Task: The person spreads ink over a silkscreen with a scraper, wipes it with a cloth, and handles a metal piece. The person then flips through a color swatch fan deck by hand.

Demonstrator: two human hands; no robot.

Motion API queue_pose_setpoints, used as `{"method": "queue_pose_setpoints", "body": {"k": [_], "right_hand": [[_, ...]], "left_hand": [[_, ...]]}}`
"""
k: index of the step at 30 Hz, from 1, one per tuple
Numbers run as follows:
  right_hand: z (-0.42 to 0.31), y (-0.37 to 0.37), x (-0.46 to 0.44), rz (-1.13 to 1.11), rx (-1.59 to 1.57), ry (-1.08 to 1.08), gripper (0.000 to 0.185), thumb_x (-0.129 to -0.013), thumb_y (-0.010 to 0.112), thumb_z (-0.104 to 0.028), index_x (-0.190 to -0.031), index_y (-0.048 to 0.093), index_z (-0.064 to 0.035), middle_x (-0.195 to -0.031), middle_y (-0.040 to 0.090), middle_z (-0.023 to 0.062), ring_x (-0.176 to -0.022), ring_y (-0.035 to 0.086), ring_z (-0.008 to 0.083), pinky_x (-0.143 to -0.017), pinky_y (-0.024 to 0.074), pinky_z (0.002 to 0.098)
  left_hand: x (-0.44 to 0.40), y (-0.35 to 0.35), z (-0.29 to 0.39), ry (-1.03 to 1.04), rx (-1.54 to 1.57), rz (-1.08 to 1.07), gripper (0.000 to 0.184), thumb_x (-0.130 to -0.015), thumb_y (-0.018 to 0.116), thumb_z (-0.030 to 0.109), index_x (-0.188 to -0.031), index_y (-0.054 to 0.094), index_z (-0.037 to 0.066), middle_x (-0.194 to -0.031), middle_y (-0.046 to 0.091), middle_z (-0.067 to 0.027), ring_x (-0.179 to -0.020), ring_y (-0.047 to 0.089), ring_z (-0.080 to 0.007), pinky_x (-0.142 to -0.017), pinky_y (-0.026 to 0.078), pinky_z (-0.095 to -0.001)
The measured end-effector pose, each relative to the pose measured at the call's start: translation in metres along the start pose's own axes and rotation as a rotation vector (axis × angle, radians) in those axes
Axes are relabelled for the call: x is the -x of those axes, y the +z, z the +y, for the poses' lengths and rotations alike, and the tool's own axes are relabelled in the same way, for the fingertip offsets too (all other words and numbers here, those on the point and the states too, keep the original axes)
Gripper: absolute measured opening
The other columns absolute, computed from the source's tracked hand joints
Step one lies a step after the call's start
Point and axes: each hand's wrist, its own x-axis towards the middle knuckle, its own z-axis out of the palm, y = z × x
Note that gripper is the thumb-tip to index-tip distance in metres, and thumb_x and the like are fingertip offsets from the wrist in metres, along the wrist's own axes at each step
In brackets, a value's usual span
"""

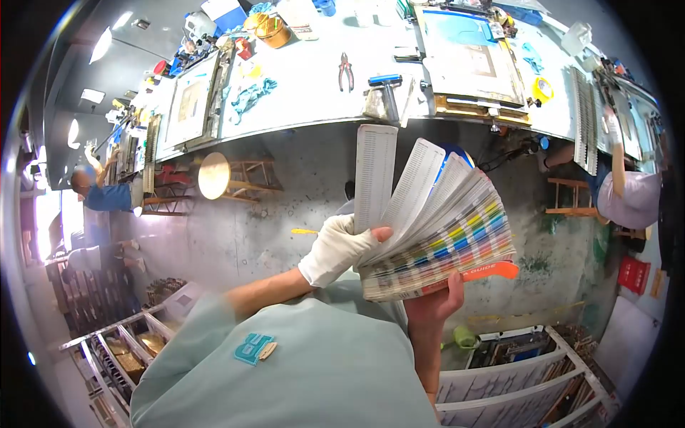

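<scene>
A colour swatch guide [457,235] is fanned out in front of my chest, with white printed strips at its left and rows of coloured patches at its right. My left hand [339,246], in a white glove with a bare thumb tip, grips the fan's lower left side, thumb over the white strips. Bare-skinned, my right hand [437,299] holds the lower right edge beside the orange cover [492,272]. Part of its fingers is hidden behind the guide.
Ahead runs a long white table [321,93] with pliers [346,72], a blue-edged scraper [385,80], a blue cloth [251,96] and a framed screen [474,60]. People work at far left [107,192] and far right [628,192]. A round stool [214,175] stands below the table.
</scene>
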Motion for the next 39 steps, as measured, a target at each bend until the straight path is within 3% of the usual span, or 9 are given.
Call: {"method": "queue_pose_setpoints", "body": {"k": [18, 23, 26, 29, 33, 37, 39], "right_hand": [[-0.003, 0.001, -0.001, 0.021, 0.002, 0.048, 0.067, -0.099, 0.054, -0.040, -0.156, 0.038, -0.0087, -0.151, 0.049, 0.0133, -0.138, 0.051, 0.0319, -0.113, 0.0446, 0.0532], [-0.011, 0.023, 0.004, 0.092, 0.070, 0.070, 0.064, -0.102, 0.048, -0.045, -0.154, 0.040, -0.0085, -0.151, 0.049, 0.0134, -0.138, 0.050, 0.0296, -0.114, 0.0453, 0.0482], [-0.007, 0.026, 0.001, 0.112, 0.212, -0.021, 0.063, -0.104, 0.044, -0.049, -0.153, 0.040, -0.0086, -0.149, 0.052, 0.0122, -0.137, 0.052, 0.0286, -0.112, 0.0475, 0.0471], [-0.005, 0.024, -0.008, 0.186, 0.054, -0.052, 0.071, -0.104, 0.045, -0.054, -0.157, 0.035, -0.0074, -0.144, 0.055, 0.0109, -0.128, 0.059, 0.0276, -0.106, 0.0516, 0.0480], [-0.001, 0.019, -0.015, 0.108, -0.126, -0.041, 0.085, -0.103, 0.049, -0.059, -0.165, 0.021, -0.0076, -0.126, 0.061, 0.0085, -0.106, 0.066, 0.0249, -0.094, 0.0562, 0.0501], [-0.001, 0.013, -0.015, -0.028, -0.183, -0.028, 0.085, -0.103, 0.048, -0.059, -0.165, 0.022, -0.0075, -0.122, 0.062, 0.0080, -0.104, 0.065, 0.0241, -0.093, 0.0562, 0.0485], [-0.002, 0.013, -0.015, -0.054, -0.209, -0.021, 0.085, -0.103, 0.048, -0.060, -0.165, 0.022, -0.0072, -0.122, 0.062, 0.0081, -0.103, 0.065, 0.0239, -0.093, 0.0559, 0.0479]], "left_hand": [[0.000, 0.006, 0.003, 0.030, -0.103, -0.070, 0.030, -0.093, 0.083, 0.027, -0.111, 0.080, 0.004, -0.095, 0.078, -0.0017, -0.086, 0.065, -0.0046, -0.075, 0.054, -0.0259], [0.001, 0.003, -0.003, 0.020, 0.043, -0.102, 0.038, -0.097, 0.076, 0.034, -0.118, 0.077, 0.002, -0.104, 0.077, -0.0048, -0.089, 0.066, -0.0091, -0.080, 0.055, -0.0296], [-0.003, -0.001, -0.003, -0.019, 0.138, -0.140, 0.044, -0.100, 0.071, 0.038, -0.120, 0.074, 0.000, -0.107, 0.077, -0.0090, -0.089, 0.069, -0.0145, -0.082, 0.056, -0.0327], [-0.005, -0.001, 0.005, -0.101, 0.248, -0.207, 0.047, -0.101, 0.067, 0.040, -0.122, 0.071, -0.002, -0.107, 0.076, -0.0137, -0.090, 0.072, -0.0193, -0.084, 0.058, -0.0353], [-0.004, 0.002, 0.011, -0.150, 0.284, -0.242, 0.049, -0.104, 0.063, 0.038, -0.125, 0.066, -0.006, -0.107, 0.075, -0.0206, -0.090, 0.075, -0.0236, -0.083, 0.061, -0.0372], [-0.004, 0.000, 0.010, -0.163, 0.304, -0.241, 0.049, -0.106, 0.061, 0.035, -0.128, 0.063, -0.008, -0.106, 0.075, -0.0220, -0.088, 0.075, -0.0250, -0.082, 0.061, -0.0376], [-0.005, -0.001, 0.010, -0.168, 0.294, -0.262, 0.047, -0.107, 0.059, 0.037, -0.129, 0.064, -0.004, -0.107, 0.075, -0.0179, -0.090, 0.075, -0.0227, -0.085, 0.061, -0.0369]]}}
